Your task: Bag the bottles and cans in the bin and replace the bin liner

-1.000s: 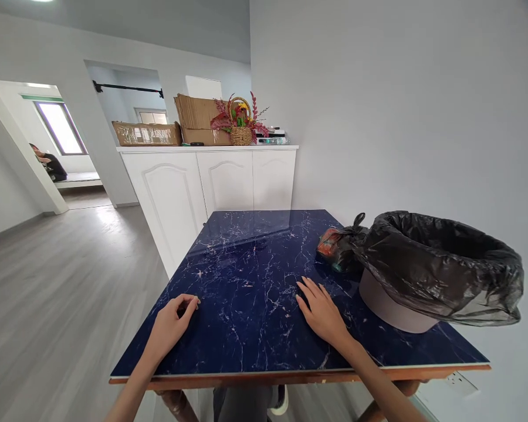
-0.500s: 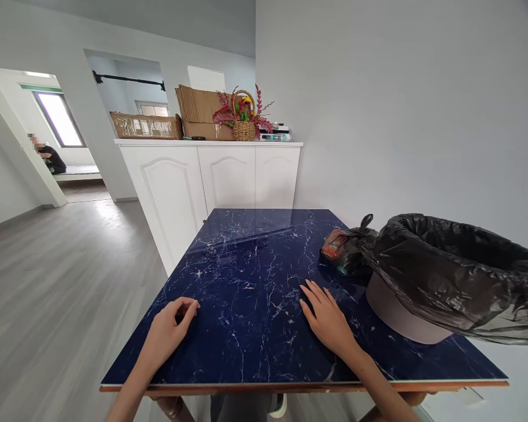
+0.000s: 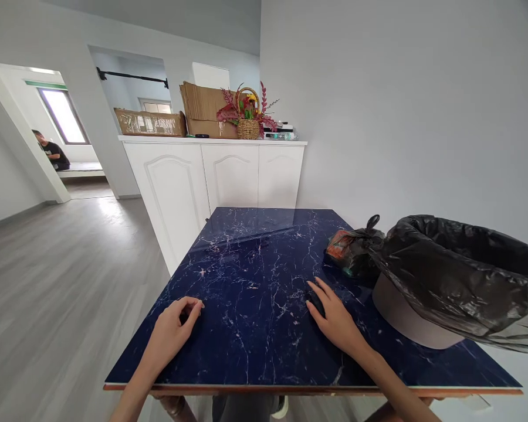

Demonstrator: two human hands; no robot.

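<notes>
Both my hands rest on a dark blue marble-patterned table top (image 3: 246, 264). My left hand (image 3: 173, 328) lies near the front left, its fingers curled loosely into the palm with the thumb against them and nothing visible inside. My right hand (image 3: 334, 319) lies palm down at the front middle, fingers apart and slightly arched, holding nothing. Just right of it stands a grey bin (image 3: 405, 319) lined with a black plastic bag (image 3: 457, 269). A small tied black bag (image 3: 352, 252) with orange contents lies against the bin, a little beyond my right fingertips.
A plain wall runs along the table's right side. Behind the table stands a white cabinet (image 3: 211, 176) carrying cardboard boxes (image 3: 202, 111) and a flower basket (image 3: 247, 120). Grey wood floor (image 3: 61, 281) lies to the left. A person (image 3: 53, 153) sits in the far room.
The view has shifted slightly to the left. My right hand's fingers have arched up a little from lying flat. My left hand stays curled in the same spot.
</notes>
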